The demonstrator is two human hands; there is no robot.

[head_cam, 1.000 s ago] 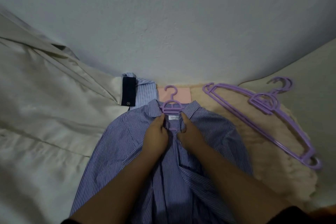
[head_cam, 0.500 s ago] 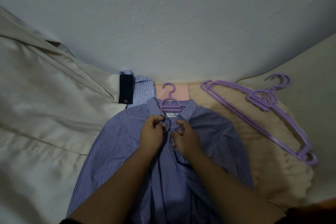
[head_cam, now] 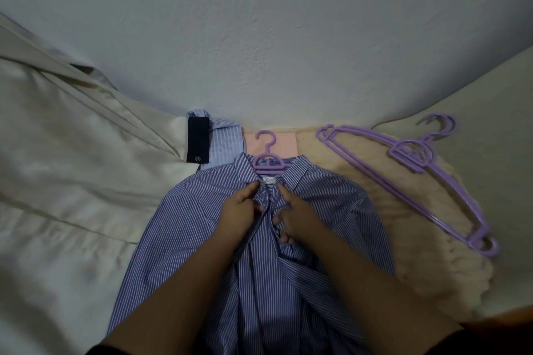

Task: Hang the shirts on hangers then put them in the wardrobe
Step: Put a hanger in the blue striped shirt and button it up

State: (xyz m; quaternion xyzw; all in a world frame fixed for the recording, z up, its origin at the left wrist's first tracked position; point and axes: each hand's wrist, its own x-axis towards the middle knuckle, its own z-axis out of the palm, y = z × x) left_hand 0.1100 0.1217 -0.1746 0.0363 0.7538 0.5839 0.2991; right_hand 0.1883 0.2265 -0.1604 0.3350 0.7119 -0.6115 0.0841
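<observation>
Listing: striped shirt (head_cam: 184, 219) (soft, light, on hanger (head_cam: 266, 163)); we judge the collar the best hold; left hand (head_cam: 238, 215) and right hand (head_cam: 297, 217) each pinch its placket.

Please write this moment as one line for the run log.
left hand: pinches placket | right hand: pinches placket | striped shirt: on purple hanger | spare hangers: right

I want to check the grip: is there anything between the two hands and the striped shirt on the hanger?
Nothing visible. The left hand and right hand both pinch the front of the striped shirt just below its collar, directly on the cloth. The purple hanger sits inside the collar, beyond the fingers.
</observation>
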